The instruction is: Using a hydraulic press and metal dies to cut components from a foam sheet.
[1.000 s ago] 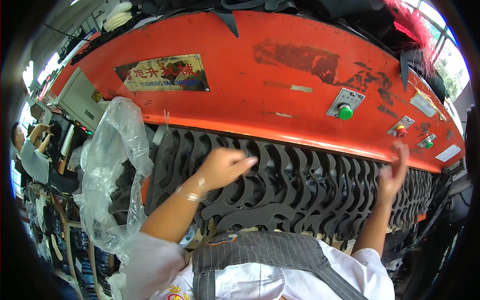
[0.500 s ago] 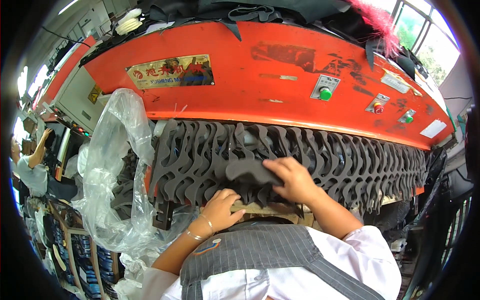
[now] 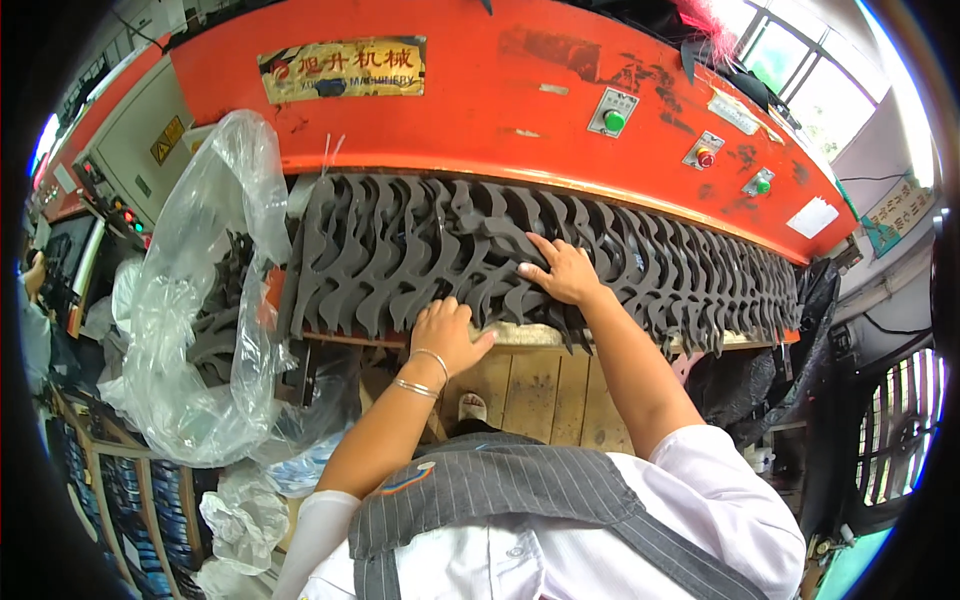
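Many dark grey, wavy foam-like pieces [image 3: 375,255] stand on edge in close rows along the bed of an orange machine [image 3: 470,110]. My right hand [image 3: 566,274] is closed on the end of one dark grey curved piece [image 3: 508,238], which lies tilted over the rows at about the middle. My left hand [image 3: 446,337] rests at the front edge of the rows, thumb apart and fingertips against the nearest pieces. It holds nothing that I can see; the tips are partly hidden among the pieces.
Left of the rows hangs a clear plastic bag [image 3: 190,350]. Green and red push buttons [image 3: 705,158] sit on the machine's front. A black plastic sheet [image 3: 745,385] is at the right end. Below me are wooden boards [image 3: 535,390]; shelves [image 3: 140,475] stand at the lower left.
My right hand has brought the held grey piece from above the front of the rows farther in, down onto the standing pieces. My left hand stays at the front edge. The view has tilted downward.
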`<state>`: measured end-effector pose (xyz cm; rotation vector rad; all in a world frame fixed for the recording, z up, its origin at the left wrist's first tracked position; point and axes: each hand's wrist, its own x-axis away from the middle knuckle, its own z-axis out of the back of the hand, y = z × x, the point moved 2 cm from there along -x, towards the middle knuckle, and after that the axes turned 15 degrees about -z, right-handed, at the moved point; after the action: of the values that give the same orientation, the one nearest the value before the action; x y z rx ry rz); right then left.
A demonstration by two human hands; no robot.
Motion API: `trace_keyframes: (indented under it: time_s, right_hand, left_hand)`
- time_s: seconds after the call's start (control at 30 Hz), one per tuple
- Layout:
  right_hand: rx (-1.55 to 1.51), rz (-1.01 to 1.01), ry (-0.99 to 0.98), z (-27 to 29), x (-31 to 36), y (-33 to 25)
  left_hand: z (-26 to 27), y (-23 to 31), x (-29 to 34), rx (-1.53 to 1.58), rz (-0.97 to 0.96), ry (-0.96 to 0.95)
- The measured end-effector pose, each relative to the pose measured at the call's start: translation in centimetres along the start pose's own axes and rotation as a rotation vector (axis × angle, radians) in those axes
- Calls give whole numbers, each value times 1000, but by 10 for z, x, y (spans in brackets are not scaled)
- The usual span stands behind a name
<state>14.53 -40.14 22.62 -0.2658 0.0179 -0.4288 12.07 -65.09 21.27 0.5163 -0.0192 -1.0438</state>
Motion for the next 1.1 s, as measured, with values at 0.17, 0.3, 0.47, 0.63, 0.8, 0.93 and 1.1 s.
trace_keyframes:
  time_s: [0.17, 0.3, 0.47, 0.63, 0.8, 0.93, 1.1]
  right_hand:
    - [62, -24, 20, -8, 8, -11]
    - [110, -68, -182, 5, 1, -30]
    - [26, -42, -28, 84, -73, -50]
    - [-308, 122, -80, 88, -183, -99]
    - [-153, 260, -90, -23, -293, -121]
    - [286, 90, -562, -45, -323, -174]
    - [264, -112, -714, -37, -347, -185]
  left_hand:
    - [5, -14, 5, 51, 11, -6]
    - [13, -30, 5, 133, 3, -81]
    - [50, -65, -37, 179, -113, -303]
    - [97, -109, -110, 492, -261, -855]
    - [70, -194, -202, 369, -40, 96]
    - [29, -258, -209, -33, -110, 87]
    - [34, -261, -231, -79, -366, 134]
